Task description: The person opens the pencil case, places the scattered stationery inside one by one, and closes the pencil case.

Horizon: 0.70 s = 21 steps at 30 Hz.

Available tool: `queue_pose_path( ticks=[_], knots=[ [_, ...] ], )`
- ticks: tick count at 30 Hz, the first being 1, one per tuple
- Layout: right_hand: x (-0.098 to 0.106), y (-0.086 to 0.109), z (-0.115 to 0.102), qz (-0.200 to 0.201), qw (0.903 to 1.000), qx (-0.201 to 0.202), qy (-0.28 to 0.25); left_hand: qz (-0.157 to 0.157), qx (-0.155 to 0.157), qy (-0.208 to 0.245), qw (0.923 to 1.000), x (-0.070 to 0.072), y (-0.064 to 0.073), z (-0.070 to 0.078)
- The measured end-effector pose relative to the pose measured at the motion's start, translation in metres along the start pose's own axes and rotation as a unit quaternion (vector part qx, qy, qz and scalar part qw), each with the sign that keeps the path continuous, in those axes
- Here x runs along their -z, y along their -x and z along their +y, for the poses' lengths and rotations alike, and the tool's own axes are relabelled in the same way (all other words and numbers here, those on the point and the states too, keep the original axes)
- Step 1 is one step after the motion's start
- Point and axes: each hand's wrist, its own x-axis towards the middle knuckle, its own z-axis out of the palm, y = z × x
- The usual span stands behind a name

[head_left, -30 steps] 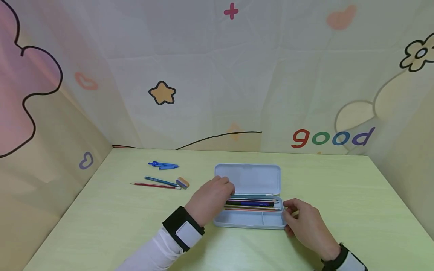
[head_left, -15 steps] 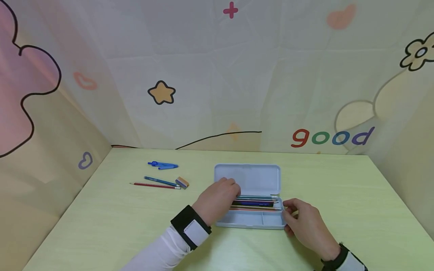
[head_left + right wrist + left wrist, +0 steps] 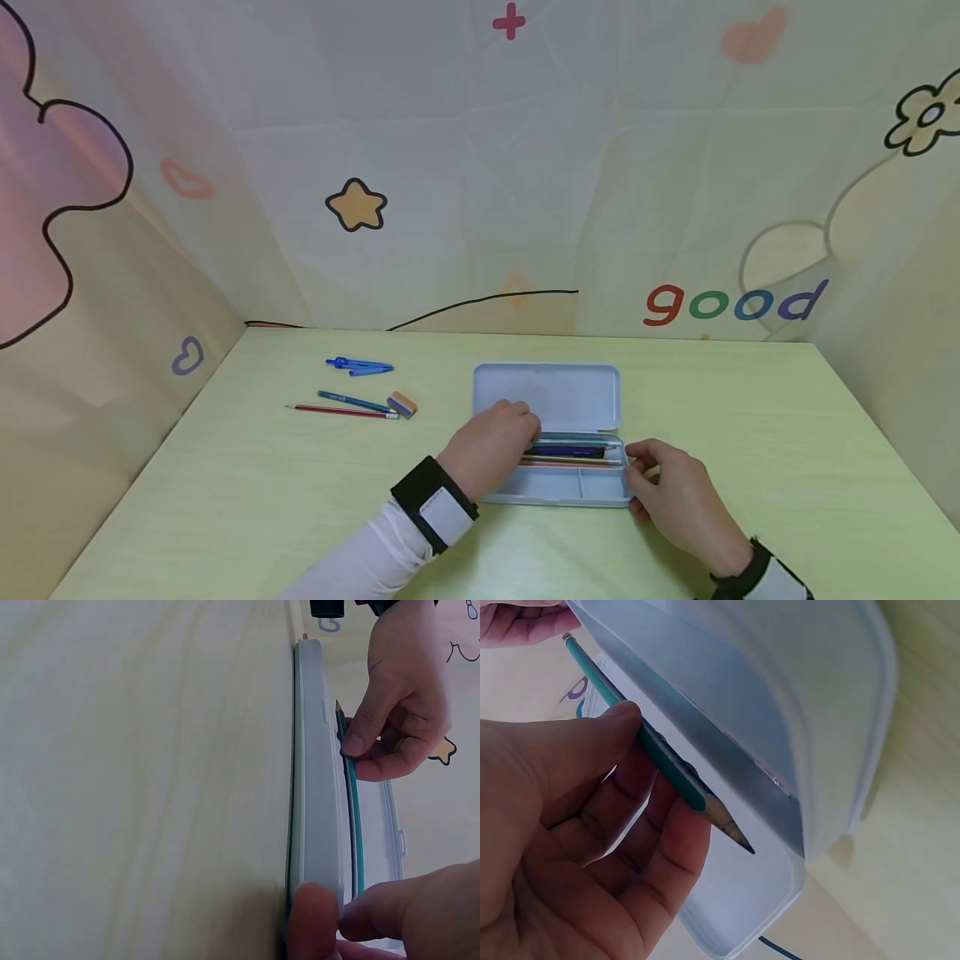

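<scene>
Across the desk (image 3: 750, 417): left hand (image 3: 489, 447), open pencil case (image 3: 546, 397), right hand (image 3: 681, 504).
Red pencil (image 3: 337, 411), blue compass (image 3: 362, 366), eraser (image 3: 402, 405) lie far left; left hand pinches green pencil (image 3: 667, 767) over the pencil case; right hand grips its right end.

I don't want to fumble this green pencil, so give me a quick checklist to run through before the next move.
1. Lid open: ok, it stands open behind the pencil case.
2. Case steadied: ok, the right hand grips its right end.
3. Green pencil secure: ok, the left hand pinches it between thumb and fingers.
4. Green pencil resting on the other pencils in the case: cannot tell, fingers hide part of it.
5. Everything off the table: not ok, the blue compass, eraser and red pencil lie outside the case.
</scene>
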Motion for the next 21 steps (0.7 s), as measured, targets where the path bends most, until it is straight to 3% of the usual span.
queue_pose_path(
  ticks=[21],
  knots=[
    [0.000,-0.001,0.000,-0.004,0.9999,-0.011,0.010,-0.019,0.004,0.004,0.9998,-0.012,-0.002,0.002]
  ],
)
